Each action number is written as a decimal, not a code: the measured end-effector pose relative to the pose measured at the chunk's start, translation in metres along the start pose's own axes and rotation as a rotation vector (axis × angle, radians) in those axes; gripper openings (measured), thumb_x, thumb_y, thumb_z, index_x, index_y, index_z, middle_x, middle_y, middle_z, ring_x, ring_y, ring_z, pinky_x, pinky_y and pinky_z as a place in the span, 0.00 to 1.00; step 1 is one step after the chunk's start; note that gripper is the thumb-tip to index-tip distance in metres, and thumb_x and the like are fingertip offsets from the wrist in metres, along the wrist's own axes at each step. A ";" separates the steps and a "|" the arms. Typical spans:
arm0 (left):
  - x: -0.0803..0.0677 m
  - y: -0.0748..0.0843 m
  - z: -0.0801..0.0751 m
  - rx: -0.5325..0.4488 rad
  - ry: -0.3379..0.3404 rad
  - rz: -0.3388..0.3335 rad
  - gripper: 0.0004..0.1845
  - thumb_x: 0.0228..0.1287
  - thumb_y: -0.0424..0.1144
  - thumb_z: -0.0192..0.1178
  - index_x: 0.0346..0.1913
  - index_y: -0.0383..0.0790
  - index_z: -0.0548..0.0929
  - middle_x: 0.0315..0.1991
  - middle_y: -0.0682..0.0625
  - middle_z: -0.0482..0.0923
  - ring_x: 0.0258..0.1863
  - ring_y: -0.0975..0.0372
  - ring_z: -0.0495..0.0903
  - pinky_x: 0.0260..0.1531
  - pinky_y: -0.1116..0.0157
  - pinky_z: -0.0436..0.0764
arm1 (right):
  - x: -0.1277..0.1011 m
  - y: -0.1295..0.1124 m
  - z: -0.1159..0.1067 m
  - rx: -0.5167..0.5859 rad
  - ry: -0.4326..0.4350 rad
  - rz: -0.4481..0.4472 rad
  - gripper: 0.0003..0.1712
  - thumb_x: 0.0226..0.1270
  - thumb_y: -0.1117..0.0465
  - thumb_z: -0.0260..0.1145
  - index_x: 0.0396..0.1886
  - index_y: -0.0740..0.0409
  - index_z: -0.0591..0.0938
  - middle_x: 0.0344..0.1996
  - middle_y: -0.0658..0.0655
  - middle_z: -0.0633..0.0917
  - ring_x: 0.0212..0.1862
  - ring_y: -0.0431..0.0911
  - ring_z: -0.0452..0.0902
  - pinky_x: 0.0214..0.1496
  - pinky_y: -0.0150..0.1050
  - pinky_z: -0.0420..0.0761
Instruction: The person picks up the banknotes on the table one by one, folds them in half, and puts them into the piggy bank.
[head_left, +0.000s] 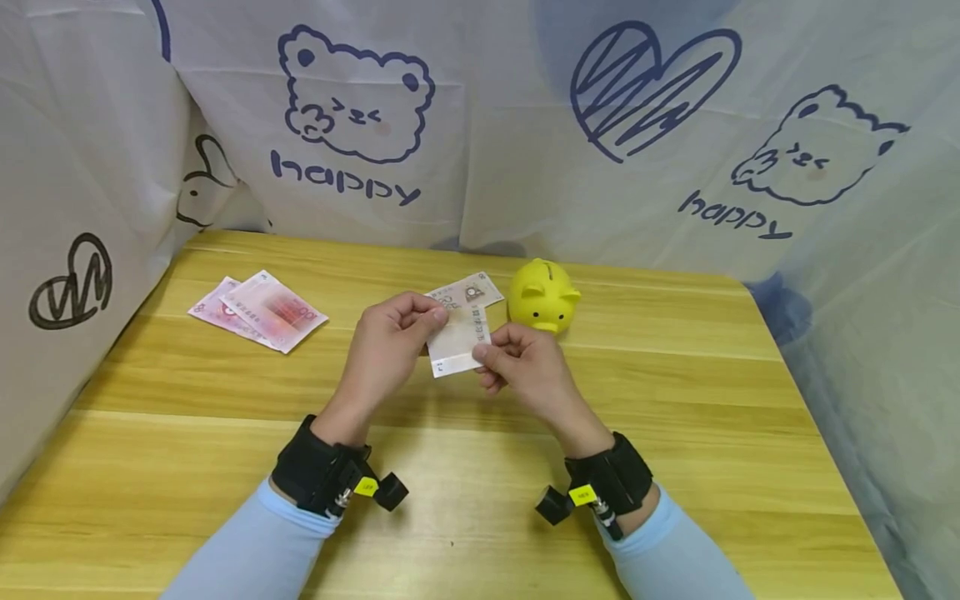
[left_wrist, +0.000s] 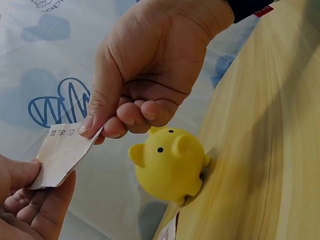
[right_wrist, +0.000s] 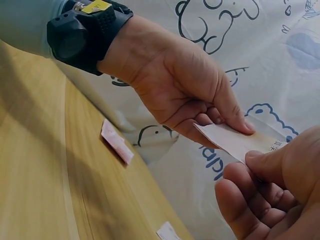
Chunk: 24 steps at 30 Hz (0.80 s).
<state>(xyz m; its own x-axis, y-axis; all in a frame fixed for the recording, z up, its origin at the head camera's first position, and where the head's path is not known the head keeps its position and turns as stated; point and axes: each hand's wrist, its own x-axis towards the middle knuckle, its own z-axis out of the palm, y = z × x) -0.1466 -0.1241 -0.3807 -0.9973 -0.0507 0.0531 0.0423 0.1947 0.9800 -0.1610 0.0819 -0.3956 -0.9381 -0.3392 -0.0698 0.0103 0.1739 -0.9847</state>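
Note:
Both hands hold a pale banknote (head_left: 456,343) above the middle of the table. My left hand (head_left: 390,342) pinches its left edge between thumb and fingers. On the opposite side, my right hand (head_left: 534,367) grips the note near its lower right corner. Dark printed characters run along one side of this banknote (left_wrist: 62,150), which looks folded, its short edge facing the left wrist camera. Another banknote (head_left: 480,288) lies on the table just behind the held one, partly covered by it in the head view. A yellow piggy bank (head_left: 543,298) with a slot on top stands just beyond my right hand.
Two pinkish banknotes (head_left: 277,312) overlap on the left part of the wooden table (head_left: 675,400). White cloth (head_left: 510,183) with drawn bears and hearts hangs behind the table and along its sides. Each wrist wears a black strap (head_left: 318,467) with a small camera.

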 end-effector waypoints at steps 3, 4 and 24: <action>0.000 0.000 0.000 -0.011 -0.003 -0.009 0.10 0.79 0.41 0.62 0.47 0.37 0.88 0.37 0.44 0.91 0.33 0.59 0.88 0.37 0.59 0.91 | 0.000 0.000 -0.001 0.000 0.014 -0.004 0.09 0.76 0.65 0.68 0.40 0.69 0.82 0.31 0.66 0.89 0.25 0.43 0.83 0.30 0.37 0.89; 0.000 0.000 0.000 -0.013 -0.003 -0.012 0.10 0.79 0.40 0.62 0.47 0.37 0.87 0.38 0.44 0.91 0.33 0.59 0.88 0.37 0.59 0.92 | 0.000 0.000 -0.001 0.002 0.015 -0.005 0.09 0.76 0.65 0.69 0.40 0.69 0.82 0.30 0.64 0.89 0.25 0.43 0.83 0.30 0.36 0.89; 0.005 -0.004 0.000 -0.191 -0.095 -0.108 0.13 0.79 0.35 0.60 0.57 0.30 0.81 0.47 0.36 0.89 0.36 0.62 0.90 0.40 0.64 0.92 | 0.000 -0.002 -0.008 0.114 0.092 -0.049 0.08 0.77 0.67 0.66 0.45 0.73 0.82 0.29 0.56 0.89 0.27 0.43 0.86 0.33 0.39 0.91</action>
<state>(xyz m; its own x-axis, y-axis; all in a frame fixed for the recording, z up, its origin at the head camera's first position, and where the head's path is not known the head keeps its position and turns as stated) -0.1522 -0.1253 -0.3844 -0.9975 0.0326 -0.0630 -0.0629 0.0035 0.9980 -0.1640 0.0889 -0.3924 -0.9660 -0.2581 -0.0110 -0.0024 0.0516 -0.9987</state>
